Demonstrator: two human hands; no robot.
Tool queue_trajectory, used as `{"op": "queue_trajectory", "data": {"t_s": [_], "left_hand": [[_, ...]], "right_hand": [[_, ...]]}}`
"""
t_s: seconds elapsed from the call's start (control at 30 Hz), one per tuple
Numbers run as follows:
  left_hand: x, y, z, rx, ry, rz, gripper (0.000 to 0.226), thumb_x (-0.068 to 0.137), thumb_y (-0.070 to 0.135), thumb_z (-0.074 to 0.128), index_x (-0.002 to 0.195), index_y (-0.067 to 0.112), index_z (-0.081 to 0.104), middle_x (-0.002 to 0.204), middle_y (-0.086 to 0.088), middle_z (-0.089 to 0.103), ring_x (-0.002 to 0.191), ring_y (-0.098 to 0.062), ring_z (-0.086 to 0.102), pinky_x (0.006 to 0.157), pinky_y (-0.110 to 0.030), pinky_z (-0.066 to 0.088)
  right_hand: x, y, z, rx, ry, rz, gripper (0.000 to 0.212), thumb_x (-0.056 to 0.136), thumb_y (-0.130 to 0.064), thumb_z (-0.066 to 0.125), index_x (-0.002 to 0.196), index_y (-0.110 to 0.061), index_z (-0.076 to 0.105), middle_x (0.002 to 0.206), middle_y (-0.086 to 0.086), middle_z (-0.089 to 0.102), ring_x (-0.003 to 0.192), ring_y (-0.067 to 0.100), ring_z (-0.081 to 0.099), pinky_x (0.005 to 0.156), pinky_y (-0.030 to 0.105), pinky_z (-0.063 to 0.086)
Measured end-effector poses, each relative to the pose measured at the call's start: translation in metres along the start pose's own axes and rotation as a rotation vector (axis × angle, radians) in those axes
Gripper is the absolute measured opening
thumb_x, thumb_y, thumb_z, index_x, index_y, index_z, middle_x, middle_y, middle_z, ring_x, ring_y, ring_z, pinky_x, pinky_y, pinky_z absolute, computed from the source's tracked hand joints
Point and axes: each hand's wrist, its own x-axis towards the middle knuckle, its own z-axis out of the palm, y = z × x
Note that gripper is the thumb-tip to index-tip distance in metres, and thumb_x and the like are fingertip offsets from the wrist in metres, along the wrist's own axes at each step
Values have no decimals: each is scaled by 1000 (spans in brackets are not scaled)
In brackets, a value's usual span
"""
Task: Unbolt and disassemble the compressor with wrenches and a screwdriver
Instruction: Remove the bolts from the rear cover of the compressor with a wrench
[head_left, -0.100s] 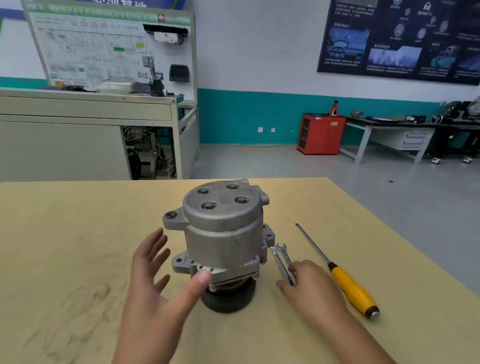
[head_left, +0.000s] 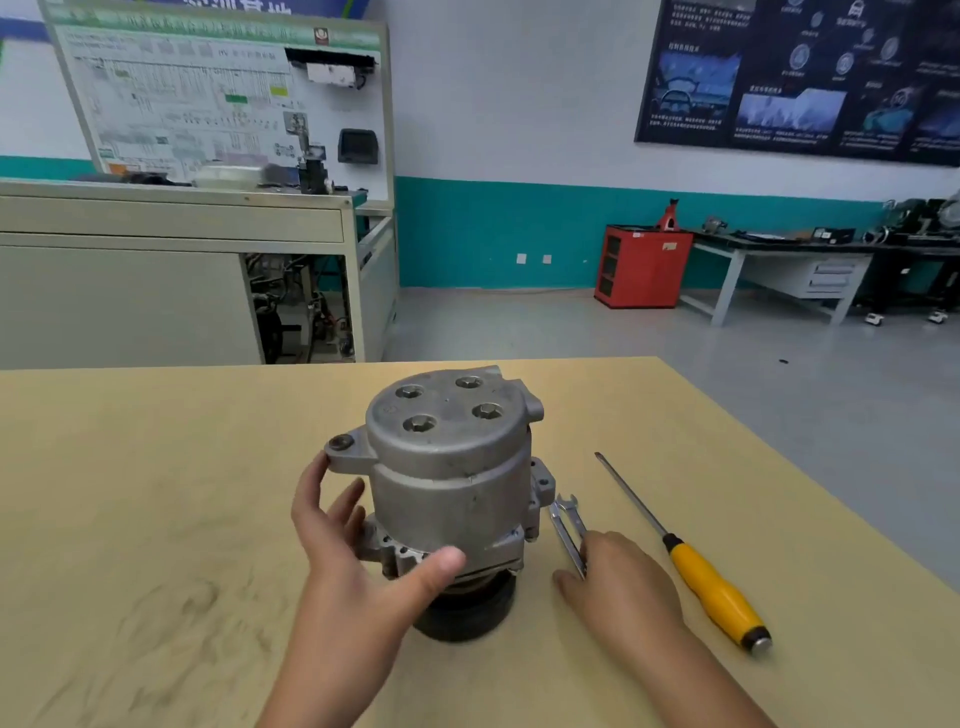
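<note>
The compressor (head_left: 452, 467) stands mid-desk (head_left: 130, 493), with the left hand (head_left: 343, 566) wrapped round its left side. Two wrenches (head_left: 566, 525) lie just to its right, their near ends under the right hand (head_left: 618, 587). The screwdriver (head_left: 696, 566) lies farther right, tip pointing away.

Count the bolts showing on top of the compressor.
4: back left bolt, back right bolt, front left bolt, front right bolt, all on the compressor top. Others lower down may be hidden.
</note>
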Motion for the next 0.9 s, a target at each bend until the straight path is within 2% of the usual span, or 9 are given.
{"op": "queue_trajectory", "data": {"t_s": [0.07, 0.2, 0.37, 0.53, 0.6, 0.67, 0.77, 0.83, 0.9], "left_hand": [[9, -8, 5, 43, -23, 6, 120, 37, 52, 89, 117, 72, 2, 130, 23, 41, 104, 27, 45, 74, 0, 41], [21, -12, 8, 109, 2, 16, 126, 35, 50, 83, 113, 79, -11, 124, 29, 43, 100, 33, 40, 77, -6, 38], [28, -15, 3, 157, -29, 34, 130, 34, 49, 84, 115, 80, -13, 118, 34, 42, 104, 31, 40, 76, -5, 37], [28, -15, 2, 221, -45, 68, 134, 24, 70, 82, 120, 79, -11, 112, 42, 43, 107, 30, 40, 75, -4, 38], [26, -16, 3, 231, -49, 95, 129, 25, 69, 77, 121, 79, -8, 112, 43, 41, 106, 31, 39, 76, -2, 38], [26, -18, 2, 256, -69, 131, 128, 28, 69, 76, 127, 75, -5, 115, 41, 42, 108, 31, 38, 78, 1, 37], [27, -20, 2, 279, -84, 147, 134, 24, 78, 73, 134, 63, -3, 118, 34, 48, 111, 26, 40, 81, -3, 38], [28, -20, 2, 249, -93, 131, 137, 21, 82, 72, 136, 61, -1, 120, 27, 52, 111, 24, 43, 82, -5, 39], [29, -21, 4, 219, -92, 166, 140, 22, 70, 81, 138, 64, 3, 120, 21, 57, 111, 22, 46, 84, -2, 39]], "right_hand": [[3, -4, 1, 8, 14, 27, 22, 94, -42, 47, 86, -23, 40, 73, -9, 34, 70, 11, 45, 45, 21, 25], [12, -5, 2, -16, -9, 65, 33, 93, -36, 46, 66, -23, 31, 68, -9, 36, 58, 10, 41, 43, 23, 24], [13, -1, -6, 149, 7, 77, 22, 89, -34, 50, 71, -23, 44, 67, -7, 45, 55, 7, 40, 45, 22, 26], [19, 12, -35, 780, 161, 33, 27, 90, -22, 61, 65, -15, 55, 46, -8, 43, 40, 5, 35, 46, 24, 28], [20, 10, -54, 1080, 166, 18, 22, 90, -21, 62, 72, -11, 57, 49, -9, 42, 42, 6, 35, 52, 25, 30], [18, 5, -74, 1346, 173, -31, 18, 88, -21, 62, 75, -11, 55, 53, -5, 43, 42, 7, 35, 51, 27, 34], [19, -10, -102, 1619, 212, -174, 21, 78, -30, 60, 75, -10, 53, 54, -5, 45, 44, 7, 38, 45, 20, 35], [24, -22, -114, 1761, 212, -252, 18, 79, -28, 57, 78, -10, 53, 57, -4, 49, 48, 8, 44, 44, 19, 38], [31, -36, -122, 1839, 178, -288, 14, 83, -24, 54, 82, -10, 55, 63, -3, 54, 53, 10, 50, 48, 22, 42]]}}
